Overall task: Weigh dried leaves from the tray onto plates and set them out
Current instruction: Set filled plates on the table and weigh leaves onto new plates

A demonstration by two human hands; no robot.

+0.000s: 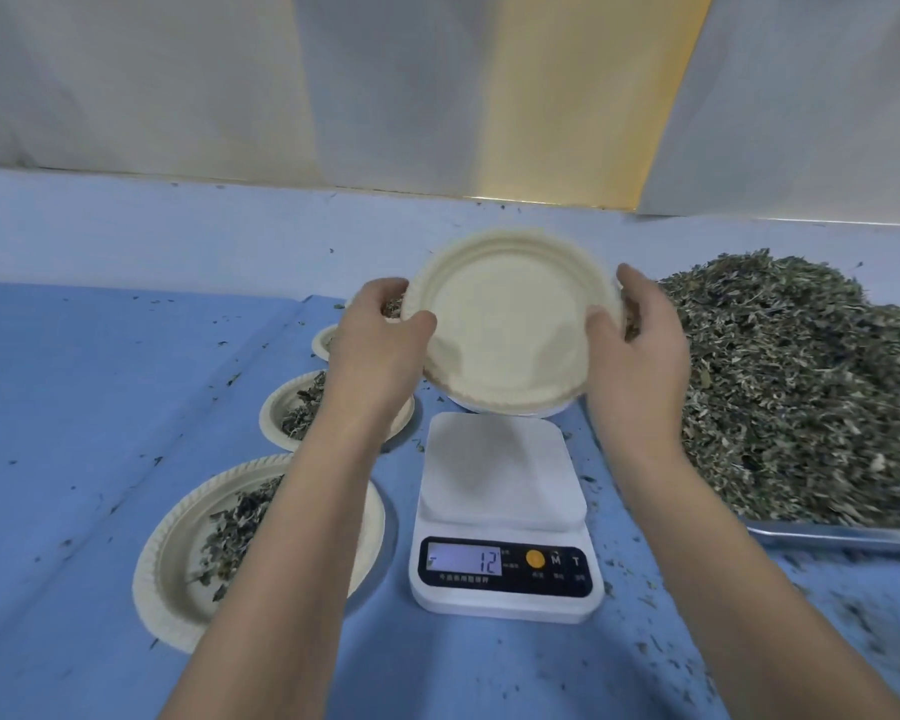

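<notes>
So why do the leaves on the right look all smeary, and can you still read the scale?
Head view: the leaf pile smears toward the right edge, probably camera movement plus wide-angle stretch; the scale display glows and is readable, showing 12; the held plate looks slightly soft.

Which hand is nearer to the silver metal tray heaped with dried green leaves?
Right. The right hand grips the cream paper plate beside the tray; the left hand grips its opposite edge, farther away.
</notes>
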